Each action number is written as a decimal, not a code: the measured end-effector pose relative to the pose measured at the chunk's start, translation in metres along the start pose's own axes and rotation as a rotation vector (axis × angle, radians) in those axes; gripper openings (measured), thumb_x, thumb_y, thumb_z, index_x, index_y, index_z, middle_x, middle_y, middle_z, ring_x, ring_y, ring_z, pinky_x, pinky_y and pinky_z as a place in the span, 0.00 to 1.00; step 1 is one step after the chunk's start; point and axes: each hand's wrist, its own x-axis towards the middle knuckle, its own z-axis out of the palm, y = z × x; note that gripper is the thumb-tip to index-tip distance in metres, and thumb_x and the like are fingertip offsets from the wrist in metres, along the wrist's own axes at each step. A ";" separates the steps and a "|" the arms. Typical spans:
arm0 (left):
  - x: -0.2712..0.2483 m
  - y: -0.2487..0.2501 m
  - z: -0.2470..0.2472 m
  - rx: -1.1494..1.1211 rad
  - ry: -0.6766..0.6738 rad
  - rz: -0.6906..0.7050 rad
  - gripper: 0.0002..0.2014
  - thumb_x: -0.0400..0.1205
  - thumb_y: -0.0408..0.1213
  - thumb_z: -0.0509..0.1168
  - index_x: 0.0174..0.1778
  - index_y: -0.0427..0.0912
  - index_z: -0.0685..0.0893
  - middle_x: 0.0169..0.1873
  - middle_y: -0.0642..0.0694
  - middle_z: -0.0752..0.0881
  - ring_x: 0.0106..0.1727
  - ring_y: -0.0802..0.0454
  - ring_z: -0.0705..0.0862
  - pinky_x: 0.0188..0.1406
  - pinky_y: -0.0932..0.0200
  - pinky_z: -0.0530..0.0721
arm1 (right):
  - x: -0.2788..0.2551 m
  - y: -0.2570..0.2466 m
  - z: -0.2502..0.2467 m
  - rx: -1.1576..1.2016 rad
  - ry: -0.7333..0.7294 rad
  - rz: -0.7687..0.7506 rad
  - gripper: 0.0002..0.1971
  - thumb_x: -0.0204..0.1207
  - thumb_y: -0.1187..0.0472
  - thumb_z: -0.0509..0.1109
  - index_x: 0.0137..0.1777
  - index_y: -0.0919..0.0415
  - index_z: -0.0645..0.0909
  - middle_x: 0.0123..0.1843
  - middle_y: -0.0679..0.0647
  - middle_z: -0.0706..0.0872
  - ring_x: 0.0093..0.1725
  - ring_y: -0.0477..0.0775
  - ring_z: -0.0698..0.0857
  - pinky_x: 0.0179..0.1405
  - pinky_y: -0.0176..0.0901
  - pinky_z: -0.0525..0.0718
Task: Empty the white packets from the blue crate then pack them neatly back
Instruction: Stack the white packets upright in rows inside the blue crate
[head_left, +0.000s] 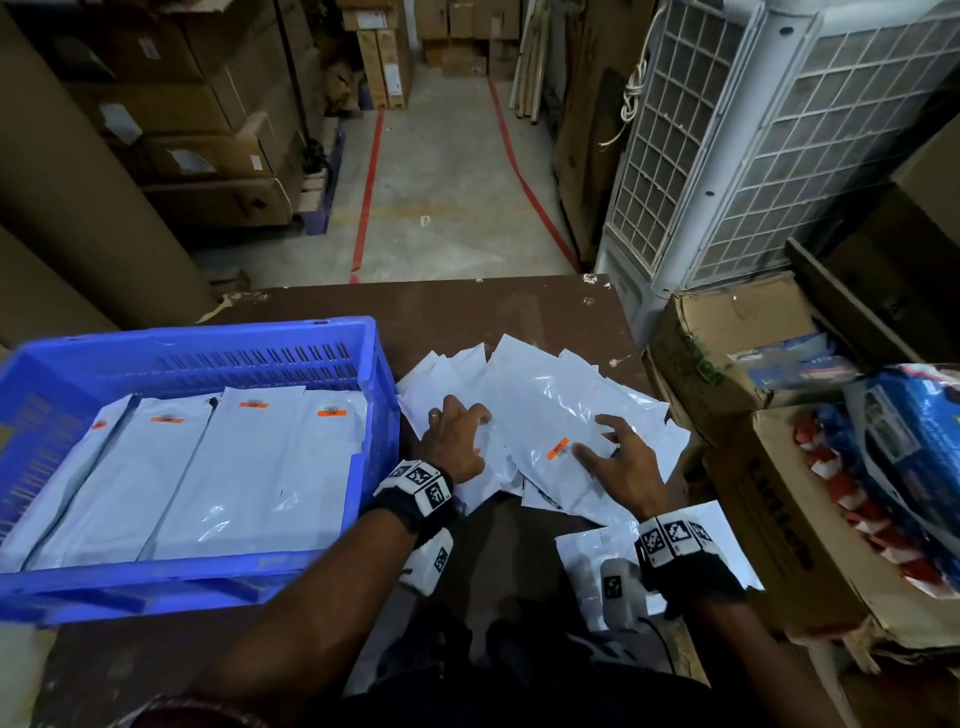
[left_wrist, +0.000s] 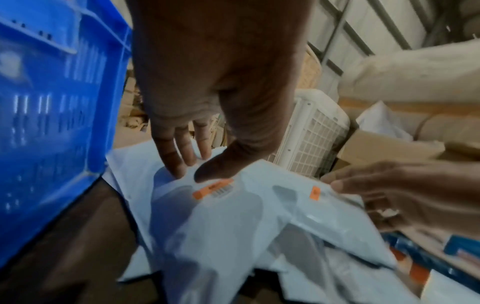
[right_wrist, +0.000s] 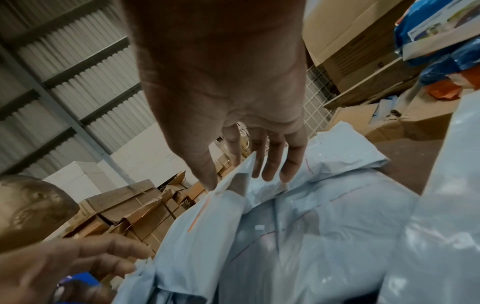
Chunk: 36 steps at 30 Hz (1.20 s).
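The blue crate (head_left: 208, 338) stands at the table's left and holds several white packets (head_left: 223, 467) laid side by side, orange labels up. To its right, a loose pile of white packets (head_left: 545, 384) lies on the brown table (head_left: 519, 312). My left hand (head_left: 462, 423) rests on the pile's left edge; in the left wrist view its thumb presses the top packet (left_wrist: 233, 216) by its orange label, fingers (left_wrist: 182, 156) straight. My right hand (head_left: 608, 441) lies spread on the same top packet (head_left: 550, 431), fingers (right_wrist: 270, 164) straight. One more packet (head_left: 587, 561) lies under my right wrist.
Open cardboard boxes (head_left: 727, 353) crowd the table's right side, one with red-and-white goods (head_left: 841, 499) and a blue package (head_left: 909, 441) on top. White grilled cooler units (head_left: 727, 156) stand behind them. Stacked cartons (head_left: 182, 130) line the left of an aisle marked with red tape (head_left: 369, 182).
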 end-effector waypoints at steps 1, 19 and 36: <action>-0.001 -0.002 0.001 0.072 -0.030 0.000 0.31 0.74 0.30 0.69 0.72 0.55 0.72 0.69 0.42 0.64 0.70 0.38 0.68 0.62 0.44 0.81 | -0.001 0.003 0.002 0.005 -0.024 0.028 0.32 0.75 0.49 0.78 0.76 0.54 0.70 0.72 0.58 0.80 0.70 0.62 0.80 0.74 0.58 0.77; -0.001 0.028 0.001 0.436 0.096 0.121 0.09 0.78 0.50 0.68 0.51 0.54 0.88 0.70 0.47 0.70 0.72 0.40 0.64 0.71 0.38 0.61 | 0.037 -0.023 -0.022 0.186 0.081 -0.044 0.33 0.74 0.60 0.80 0.76 0.55 0.69 0.62 0.58 0.83 0.57 0.60 0.84 0.60 0.53 0.85; 0.002 0.052 0.005 -0.361 -0.200 0.089 0.11 0.77 0.51 0.73 0.31 0.53 0.85 0.34 0.59 0.87 0.48 0.50 0.85 0.63 0.39 0.79 | -0.057 0.031 -0.007 0.595 -0.175 0.058 0.24 0.77 0.45 0.74 0.71 0.44 0.75 0.61 0.49 0.89 0.58 0.54 0.90 0.58 0.57 0.89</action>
